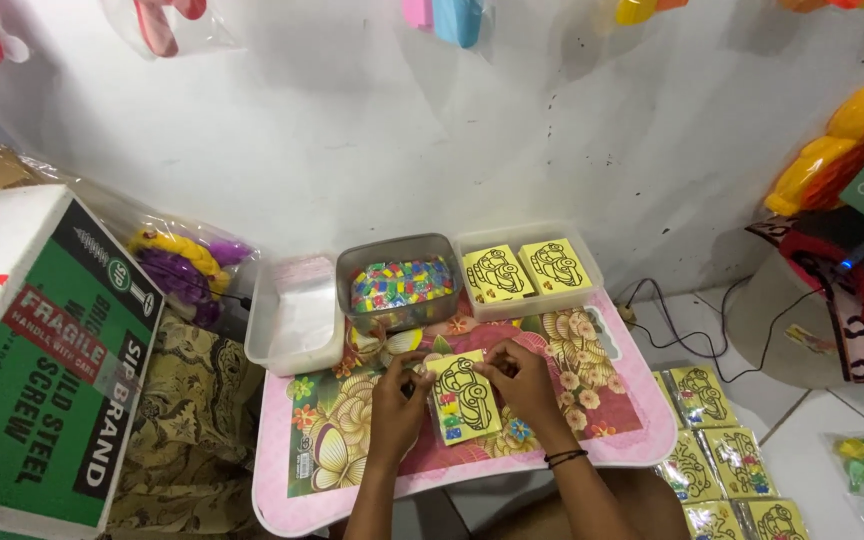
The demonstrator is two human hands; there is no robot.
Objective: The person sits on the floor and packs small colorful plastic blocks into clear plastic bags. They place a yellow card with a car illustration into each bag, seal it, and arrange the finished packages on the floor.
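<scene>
While both hands work at the middle of the pink floral table [612, 440], the left hand [399, 392] and right hand [519, 381] each pinch one upper corner of a yellow car-outline card [464, 398] (lying flat, slightly tilted). Behind it stand a metal tin [399, 282] of coloured pieces and a clear tray [527, 268] holding two similar cards.
</scene>
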